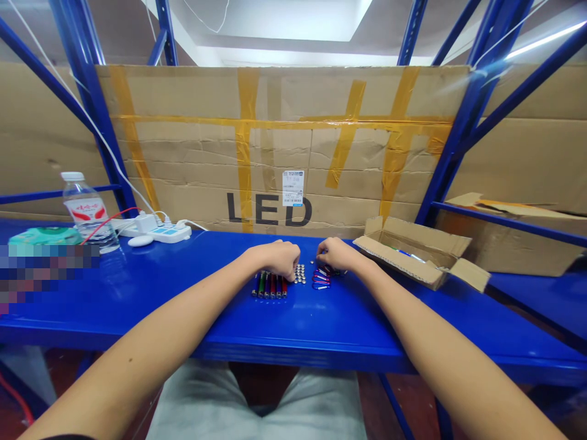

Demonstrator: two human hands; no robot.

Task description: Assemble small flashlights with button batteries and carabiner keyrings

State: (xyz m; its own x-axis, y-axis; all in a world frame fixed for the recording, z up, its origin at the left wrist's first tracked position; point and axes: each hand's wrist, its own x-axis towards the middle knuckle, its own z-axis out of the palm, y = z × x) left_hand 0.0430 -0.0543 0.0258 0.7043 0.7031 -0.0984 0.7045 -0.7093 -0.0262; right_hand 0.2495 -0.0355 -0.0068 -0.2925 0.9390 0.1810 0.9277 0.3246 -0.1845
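Note:
On the blue shelf top (151,305), a row of several small coloured metal flashlights (270,285) lies side by side. My left hand (283,258) is curled just above their far end, and its fingers hide whatever may be inside. A small cluster of silver button cells (299,274) sits right beside those fingers. My right hand (332,253) rests to the right, fingertips bunched and pointing down. Under it lie several red and blue carabiner key rings (321,278), partly hidden by the hand.
An open cardboard box (413,252) stands to the right of my right hand. At the back left are a water bottle (85,211), a white power strip (156,231) and a white mouse (140,241). Blue rack uprights (463,116) and taped cardboard (275,146) rise behind.

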